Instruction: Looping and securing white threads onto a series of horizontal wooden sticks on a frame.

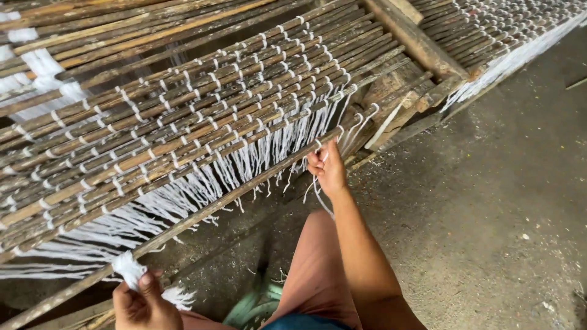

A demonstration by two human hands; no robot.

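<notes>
White string [257,153] hangs in rows from a mat of brown sticks [183,110] on a wooden frame [416,43]. The right hand [327,168] pinches string at the front stick [202,211]; the left hand [143,302] grips a white bundle [128,267] lower down.

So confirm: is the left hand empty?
No, the left hand grips a bundle of white string beside the lowest stick.

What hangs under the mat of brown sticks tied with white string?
Under the mat of brown sticks, loose white strings hang to a long wooden pole. Dark floor shows below; the mat hides whatever lies beneath its middle.
</notes>
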